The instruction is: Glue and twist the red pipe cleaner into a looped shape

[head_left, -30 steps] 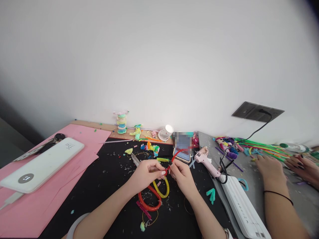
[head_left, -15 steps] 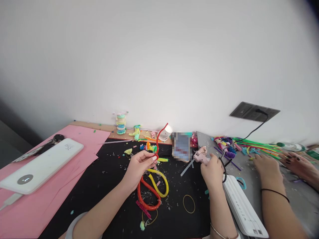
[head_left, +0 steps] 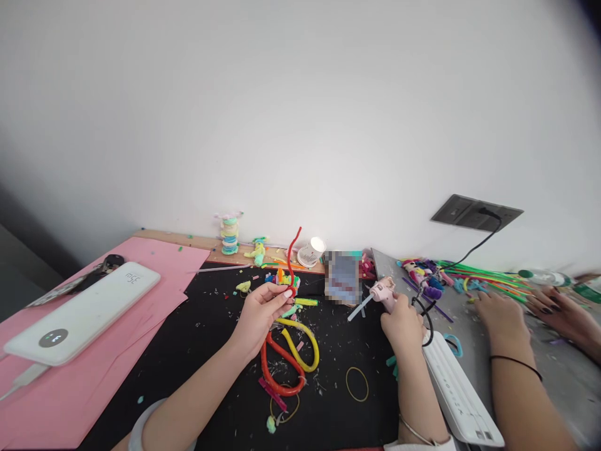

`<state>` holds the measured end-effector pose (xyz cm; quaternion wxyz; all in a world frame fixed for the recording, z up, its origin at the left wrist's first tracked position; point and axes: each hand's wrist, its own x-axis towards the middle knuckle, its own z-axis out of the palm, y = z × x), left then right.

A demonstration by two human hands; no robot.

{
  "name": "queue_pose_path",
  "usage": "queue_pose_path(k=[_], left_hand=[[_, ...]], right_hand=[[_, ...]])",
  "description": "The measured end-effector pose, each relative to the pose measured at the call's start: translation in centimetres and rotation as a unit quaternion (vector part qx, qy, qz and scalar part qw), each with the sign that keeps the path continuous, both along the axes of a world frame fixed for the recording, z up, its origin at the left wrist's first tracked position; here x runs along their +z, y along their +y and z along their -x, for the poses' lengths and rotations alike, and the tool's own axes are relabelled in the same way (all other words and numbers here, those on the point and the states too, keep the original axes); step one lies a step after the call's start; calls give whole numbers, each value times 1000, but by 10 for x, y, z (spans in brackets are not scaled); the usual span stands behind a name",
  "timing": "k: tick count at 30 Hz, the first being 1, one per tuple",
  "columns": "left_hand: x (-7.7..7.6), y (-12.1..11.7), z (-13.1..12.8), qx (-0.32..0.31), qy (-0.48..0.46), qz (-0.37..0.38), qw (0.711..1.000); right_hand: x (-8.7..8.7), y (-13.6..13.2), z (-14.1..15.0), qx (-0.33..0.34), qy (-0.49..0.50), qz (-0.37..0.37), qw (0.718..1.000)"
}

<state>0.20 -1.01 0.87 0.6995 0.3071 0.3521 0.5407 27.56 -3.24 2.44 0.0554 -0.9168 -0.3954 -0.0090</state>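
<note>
My left hand [head_left: 263, 313] is closed in a pinch on a red pipe cleaner [head_left: 292, 257], whose free end stands up and curls above my fingers. My right hand [head_left: 402, 324] is wrapped round the handle of a pink glue gun [head_left: 381, 292], lifted a little off the black mat [head_left: 216, 351] with its clear glue stick pointing left. Scissors with red and yellow handles [head_left: 288, 360] lie on the mat just below my left hand.
A white power bank [head_left: 84, 310] rests on pink paper [head_left: 70, 382] at the left. A white power strip [head_left: 457, 391] lies right of my right arm. Another person's hands [head_left: 504, 316] work among pipe cleaners [head_left: 474, 275] at the right. A rubber band [head_left: 357, 383] and scraps litter the mat.
My right hand let go of the red pipe cleaner, reached right and took hold of the glue gun, now lifted slightly. My left hand kept the pipe cleaner, its end now upright.
</note>
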Motion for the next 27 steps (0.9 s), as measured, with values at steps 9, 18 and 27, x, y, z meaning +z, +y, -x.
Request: queue_pose_path(k=[9,18,27], left_hand=[[-1,0,1,7,-9,5,1000],[3,0,-1,6,0,1,1000],[3,-2,0,-13,1,0,1000]], right_hand=[[3,-2,-8,-12,24,-54,998],[2,-5,-6,-15,44,-182,982],[-1,-2,15,210,321,-367,848]])
